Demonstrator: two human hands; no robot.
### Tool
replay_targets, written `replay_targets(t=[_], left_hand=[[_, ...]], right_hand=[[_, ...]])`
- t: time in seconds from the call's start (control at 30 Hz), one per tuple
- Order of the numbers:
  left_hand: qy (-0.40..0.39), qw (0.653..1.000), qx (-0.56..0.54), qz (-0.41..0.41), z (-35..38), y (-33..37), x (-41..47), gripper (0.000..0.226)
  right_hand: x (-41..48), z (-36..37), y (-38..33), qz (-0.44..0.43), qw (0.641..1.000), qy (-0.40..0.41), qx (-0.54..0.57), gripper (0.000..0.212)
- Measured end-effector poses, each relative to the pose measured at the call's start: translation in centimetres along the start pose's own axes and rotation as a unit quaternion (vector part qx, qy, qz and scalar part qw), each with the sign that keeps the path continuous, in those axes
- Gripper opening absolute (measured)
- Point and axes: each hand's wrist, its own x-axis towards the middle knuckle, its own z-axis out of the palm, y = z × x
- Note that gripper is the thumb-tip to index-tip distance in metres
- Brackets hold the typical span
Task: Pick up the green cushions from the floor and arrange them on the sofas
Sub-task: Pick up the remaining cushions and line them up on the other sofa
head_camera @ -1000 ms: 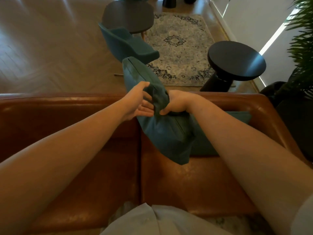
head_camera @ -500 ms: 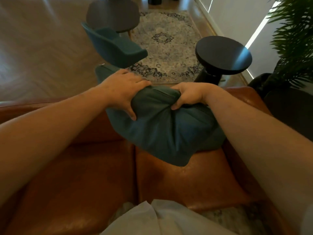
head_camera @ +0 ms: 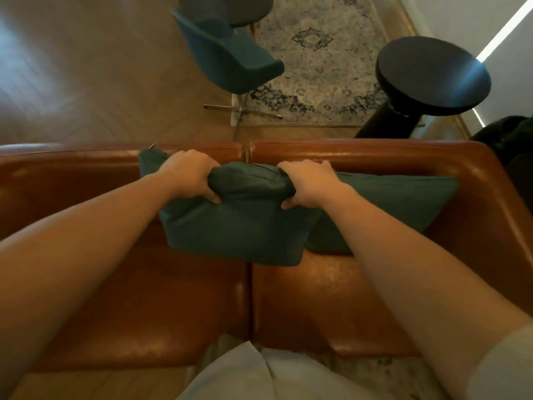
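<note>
I see my left hand (head_camera: 191, 174) and right hand (head_camera: 308, 183) clenched on the top edge of a green cushion (head_camera: 239, 226), its long axis running left-right against the brown leather sofa (head_camera: 331, 298) backrest, overlapping a second green cushion (head_camera: 403, 206).

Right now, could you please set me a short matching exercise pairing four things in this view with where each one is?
Things:
1. held green cushion
2. second green cushion
3. teal chair
4. round black table

Places:
A. far right, behind the sofa
B. partly on the patterned rug
C. gripped by the left hand and right hand
D. leaning on the backrest at the sofa's right end

Pairs: 1-C, 2-D, 3-B, 4-A
</note>
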Motion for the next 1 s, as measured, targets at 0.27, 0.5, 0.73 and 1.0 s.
replay_targets(t=[0.27, 0.5, 0.73, 1.0], left_hand=[[-0.056, 0.997, -0.018, -0.042, 5.0, -4.3, 5.1, 0.047], [-0.054, 0.996, 0.050, -0.040, 10.0, -6.3, 10.6, 0.067], [-0.041, 0.988, 0.055, -0.137, 16.1, -7.2, 11.3, 0.091], [-0.082, 0.991, 0.032, -0.102, 17.0, -7.5, 11.4, 0.106]], right_hand=[[8.7, 5.2, 0.2, -0.011, 0.999, -0.029, 0.012, 0.060], [14.1, 8.4, 3.0, 0.003, 0.999, -0.048, 0.016, 0.069], [14.9, 13.8, 5.4, 0.111, 0.992, -0.061, 0.015, 0.103], [14.8, 16.5, 5.4, 0.127, 0.990, -0.054, 0.029, 0.117]])
